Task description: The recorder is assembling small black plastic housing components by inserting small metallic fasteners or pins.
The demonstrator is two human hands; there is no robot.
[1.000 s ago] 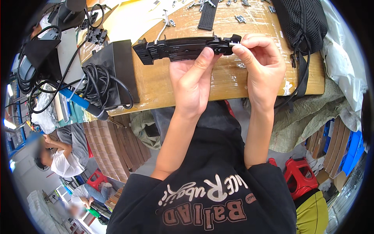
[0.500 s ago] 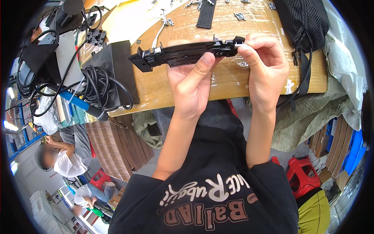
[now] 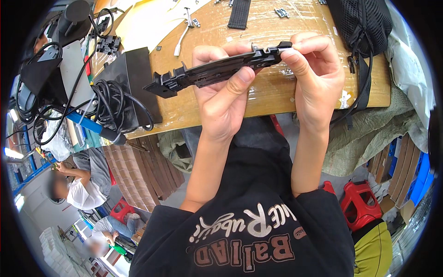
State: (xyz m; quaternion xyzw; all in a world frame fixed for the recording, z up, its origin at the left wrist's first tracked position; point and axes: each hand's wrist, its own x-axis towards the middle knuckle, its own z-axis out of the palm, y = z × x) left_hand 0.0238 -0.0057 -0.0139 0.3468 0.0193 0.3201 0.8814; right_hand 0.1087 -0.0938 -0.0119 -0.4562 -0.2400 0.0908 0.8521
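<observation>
A long black plastic part (image 3: pixel 212 73) with clips and notches along its edge is held above the table, its left end tilted lower. My left hand (image 3: pixel 221 104) grips it near the middle, thumb on the near face and fingers behind. At its right end, my right hand (image 3: pixel 318 76) pinches with thumb and forefinger. A small pale bit shows between those fingertips, too small to name, against the end of the black part. Beyond the hands, a thin white-handled tool (image 3: pixel 181 41) and a small metal clip (image 3: pixel 281 13) lie on the table.
The table (image 3: pixel 272 92) is covered in brown board and clear tape. A black box-like stand (image 3: pixel 134 83) with coiled cable (image 3: pixel 110 104) sits left; a black mesh bag (image 3: pixel 362 27) sits right. A black strap (image 3: pixel 239 16) lies at the back. Two other people are at lower left.
The left end of the black part has dropped and shifted left, so it tilts more. Both hands keep their hold; the view has shifted slightly.
</observation>
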